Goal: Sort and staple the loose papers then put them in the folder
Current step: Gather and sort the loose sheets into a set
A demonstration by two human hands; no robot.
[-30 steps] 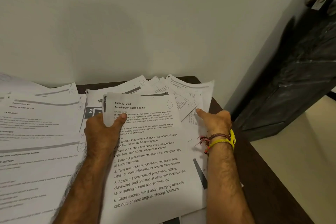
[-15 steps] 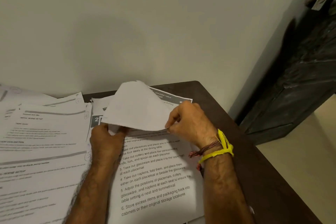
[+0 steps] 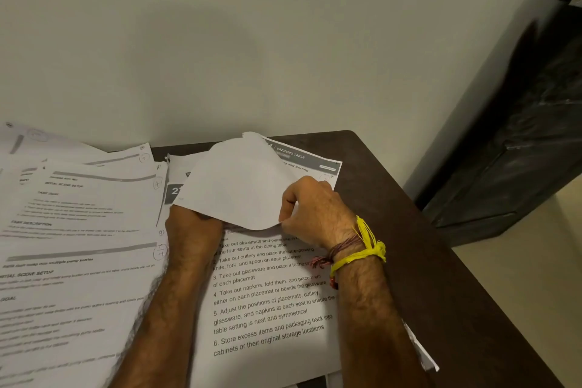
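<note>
Top sheet point(image 3: 271, 299) of the near pile lay on the dark table point(image 3: 441, 277), long axis running away from the person toward the wall. Its far end was folded back toward the person, blank underside point(image 3: 233, 189) showing, printed steps readable on the near half. The fold crest arched above both hands.

Right hand point(image 3: 315, 208) sat at the right edge of the curl, thumb and forefinger pinching the lifted paper, other fingers curled. Left hand point(image 3: 193, 227) lay at the left side under the flap; its fingers were hidden by the paper, so grip could not be told.

Under the lifted end a page headed "DRESSING TABLE" point(image 3: 302, 161) was exposed, at the far side of the fingers. Judgement: the right hand was nearer the free edge, so peeling the sheet toward the body would fall to it.

More loose papers point(image 3: 78, 230) spread to the left, overlapping. No stapler or folder in view.
</note>
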